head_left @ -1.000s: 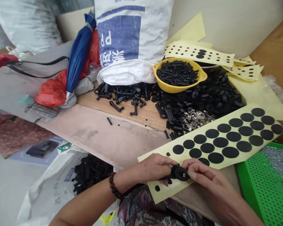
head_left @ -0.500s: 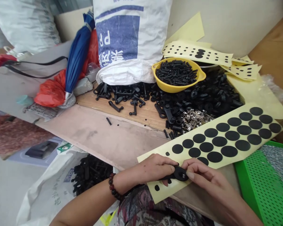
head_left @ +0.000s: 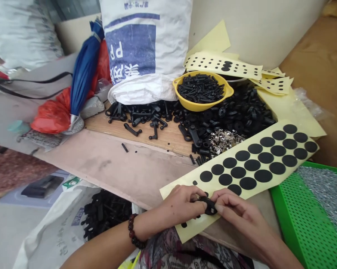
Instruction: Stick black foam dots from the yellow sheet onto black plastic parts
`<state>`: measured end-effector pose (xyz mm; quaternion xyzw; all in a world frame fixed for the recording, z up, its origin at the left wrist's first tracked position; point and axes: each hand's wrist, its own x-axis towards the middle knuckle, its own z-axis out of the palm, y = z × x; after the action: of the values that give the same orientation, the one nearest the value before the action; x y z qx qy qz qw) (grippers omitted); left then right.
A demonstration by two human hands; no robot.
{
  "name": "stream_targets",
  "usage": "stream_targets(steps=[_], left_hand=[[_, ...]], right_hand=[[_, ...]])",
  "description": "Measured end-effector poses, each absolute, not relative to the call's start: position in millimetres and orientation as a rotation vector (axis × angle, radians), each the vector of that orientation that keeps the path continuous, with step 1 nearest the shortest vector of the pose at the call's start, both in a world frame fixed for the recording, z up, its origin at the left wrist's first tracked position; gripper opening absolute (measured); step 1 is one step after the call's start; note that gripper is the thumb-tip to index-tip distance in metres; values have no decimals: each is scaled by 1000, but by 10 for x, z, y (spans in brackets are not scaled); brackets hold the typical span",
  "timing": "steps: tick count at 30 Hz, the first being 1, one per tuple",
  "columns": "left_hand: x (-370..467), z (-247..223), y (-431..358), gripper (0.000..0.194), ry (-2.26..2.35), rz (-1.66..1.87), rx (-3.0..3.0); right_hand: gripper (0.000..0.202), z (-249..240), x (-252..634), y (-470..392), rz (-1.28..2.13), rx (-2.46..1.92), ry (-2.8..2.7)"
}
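Observation:
My left hand (head_left: 182,203), with a beaded bracelet at the wrist, grips a small black part (head_left: 209,206) between thumb and fingers. The fingertips of my right hand (head_left: 232,205) pinch the same part from the other side. A small metallic spot shows on the part's face. Below both hands lies a pale yellow sheet (head_left: 168,190) bearing rows of round black stickers (head_left: 252,165); its lower left portion is partly covered by the hands.
Behind are a yellow bowl (head_left: 198,105) of black screws, piled black parts (head_left: 244,112), metal clips (head_left: 224,142) and a white sack (head_left: 146,86). A green basket (head_left: 300,209) stands right; a bag of black parts (head_left: 107,213) is lower left. A blue umbrella (head_left: 86,71) leans at left.
The view has shifted, so the table's contents appear further left. Both hands still hold the black part, which now appears more tilted.

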<state>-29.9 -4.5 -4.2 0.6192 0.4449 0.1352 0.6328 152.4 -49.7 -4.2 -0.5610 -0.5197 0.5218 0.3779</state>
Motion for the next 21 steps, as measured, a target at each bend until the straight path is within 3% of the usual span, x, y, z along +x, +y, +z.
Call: stream_targets(steps=[11, 16, 21], left_hand=[[-235, 118, -52, 25, 1076, 431, 1381], [-210, 223, -79, 15, 1075, 598, 1438], [-220, 268, -110, 19, 1083, 690, 1335]], right_hand=[[28, 32, 1535, -486, 1262, -1433, -1334], [33, 29, 1575, -561, 1473, -1334, -1070], [30, 33, 1566, -609, 1521, -1239, -900]])
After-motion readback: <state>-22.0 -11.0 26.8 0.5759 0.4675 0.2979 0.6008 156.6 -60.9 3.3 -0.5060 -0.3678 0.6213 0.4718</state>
